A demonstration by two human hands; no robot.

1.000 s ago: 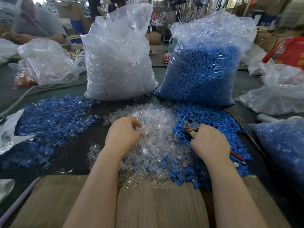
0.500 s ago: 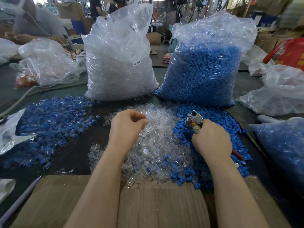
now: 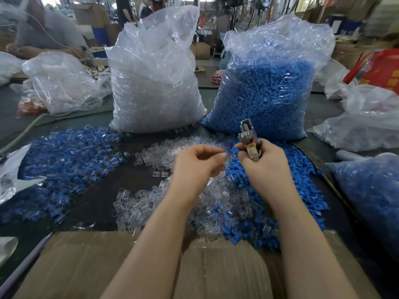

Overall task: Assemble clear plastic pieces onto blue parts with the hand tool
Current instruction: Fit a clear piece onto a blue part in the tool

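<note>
The hand tool (image 3: 248,134), a metal plier-like crimper, stands upright in the right hand (image 3: 263,162), whose fingers are wrapped round its handles, and a single blue part (image 3: 235,150) is pinched at that hand's fingertips. The left hand (image 3: 197,162) hovers just beside it with fingers curled and thumb meeting forefinger; whether a clear piece sits in that pinch cannot be told.

Below both hands lies a loose heap of clear plastic pieces (image 3: 190,203), and under the right hand a heap of blue parts (image 3: 302,190). Well off the left hand spreads a pile of assembled blue-and-clear pieces (image 3: 64,160). All rest on a dark worktable (image 3: 103,203), with flattened cardboard (image 3: 86,266) along its near edge under the forearms.

Beyond the hands stand two tall plastic bags: one filled with clear pieces (image 3: 155,83), one with blue parts (image 3: 269,87). Another bag of blue pieces (image 3: 371,201) lies off the right hand. The room behind is a cluttered workshop with cartons.

Compared with a second ago, both hands have risen from the heaps and come together, and the tool now points up.
</note>
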